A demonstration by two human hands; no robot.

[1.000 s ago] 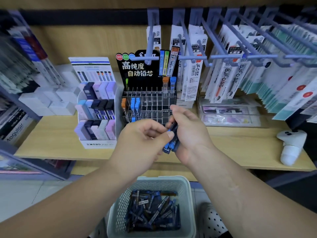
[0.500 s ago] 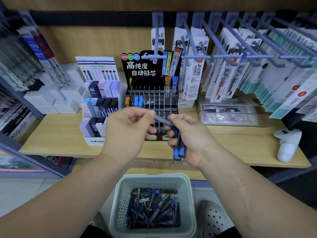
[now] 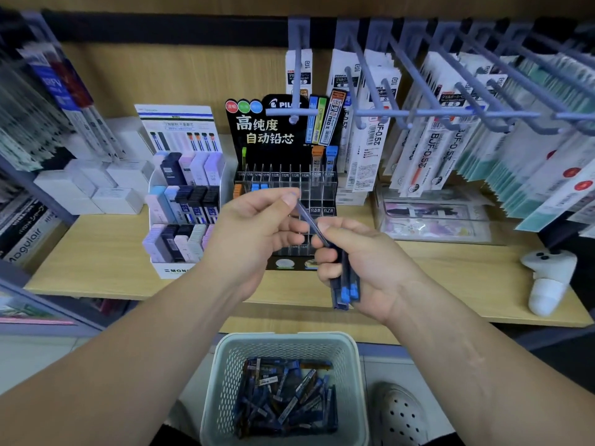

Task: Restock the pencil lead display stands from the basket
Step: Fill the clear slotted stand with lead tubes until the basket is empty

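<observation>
Head view: just before the display stand (image 3: 286,175), the left hand (image 3: 254,233) pinches one lead tube (image 3: 309,220) by its top, long axis slanting down-right into the bundle (image 3: 346,284) the right hand (image 3: 370,262) grips (blue caps down). The stand's slots lie just beyond, nearer the left hand; the basket (image 3: 222,381) sits below.

One wide-angle view sits at the person's head and faces forward and down, close to the wooden shelf (image 3: 96,252) (near enough that the peg hooks (image 3: 450,114) overhang the top of the frame). The basket (image 3: 222,381) lies at the lower edge, seemingly almost straight below; the left margin is blurred.
</observation>
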